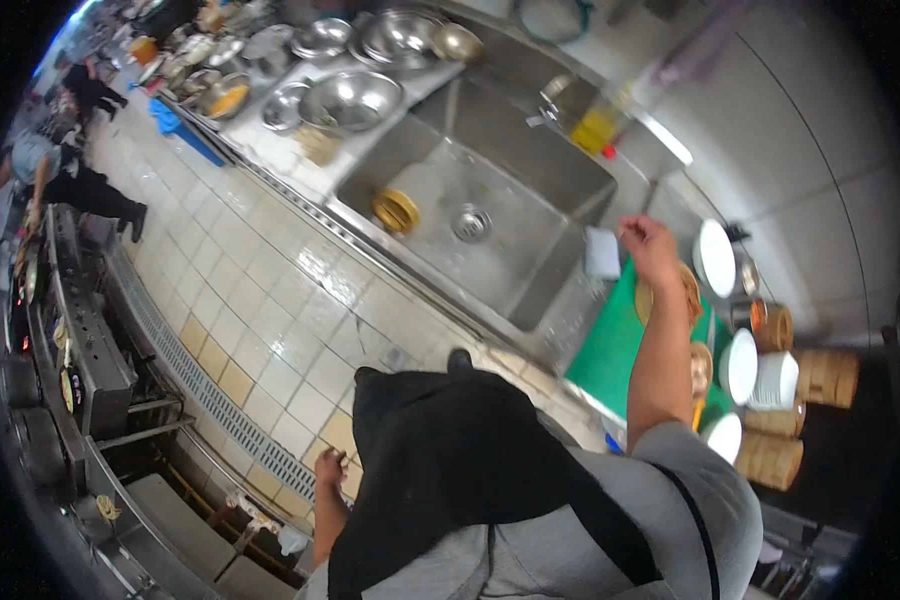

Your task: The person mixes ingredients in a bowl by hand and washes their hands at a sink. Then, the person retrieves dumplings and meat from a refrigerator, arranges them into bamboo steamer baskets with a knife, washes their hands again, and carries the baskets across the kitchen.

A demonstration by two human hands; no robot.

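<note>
My right hand (651, 250) is raised over the corner between the sink and a green cutting board (610, 335). Its fingers are bunched together, and I cannot make out whether anything small is in them. Just left of it, on the sink's edge, lies a pale block that looks like a sponge (602, 253). Partly hidden under my right forearm is a round brown item (688, 290) on the board. My left hand (331, 467) hangs low beside my black apron (450, 430), above the tiled floor, fingers loosely bent and apart, with nothing visible in it.
A steel sink (530, 270) holds a clear container with a yellow rim (396, 211). Steel bowls (352, 100) crowd the counter beyond. White bowls (713, 257) and bamboo steamers (770, 458) stand at right. Stoves (95, 360) line the left, where another person (85, 188) works.
</note>
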